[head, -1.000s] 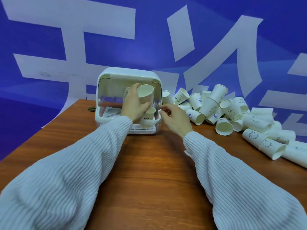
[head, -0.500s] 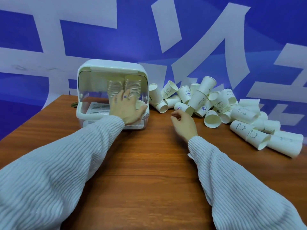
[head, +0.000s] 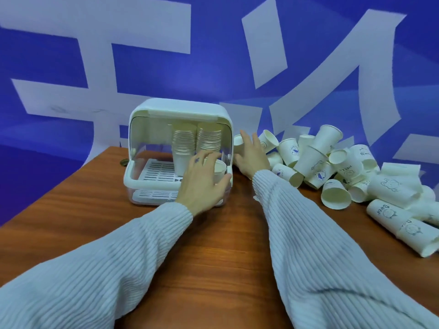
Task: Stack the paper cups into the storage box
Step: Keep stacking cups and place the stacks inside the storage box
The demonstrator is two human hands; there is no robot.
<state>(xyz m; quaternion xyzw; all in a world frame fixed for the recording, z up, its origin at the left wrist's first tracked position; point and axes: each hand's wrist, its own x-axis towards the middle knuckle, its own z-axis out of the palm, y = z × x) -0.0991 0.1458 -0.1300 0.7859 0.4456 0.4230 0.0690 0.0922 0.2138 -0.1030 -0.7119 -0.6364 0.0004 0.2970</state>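
The white storage box (head: 178, 108) stands open-fronted at the back of the wooden table. Two tall stacks of paper cups (head: 184, 143) stand side by side inside it. A short cup (head: 220, 170) sits at the box's front right. My left hand (head: 202, 184) hovers at that cup, fingers spread over its top and thumb beside it, without a firm grip. My right hand (head: 251, 155) reaches past the box's right side, its straight fingers touching a cup lying on its side (head: 238, 141).
A big heap of loose paper cups (head: 332, 167) covers the table's right side, several reaching the right edge. A small dark object (head: 123, 161) lies behind the box's left corner. Bare wooden table (head: 213, 245) lies between my sleeves. A blue and white wall stands behind.
My left hand set its cup down into the box's front right and has loosened around it. My right hand moved from the box front out to a loose cup beside the box.
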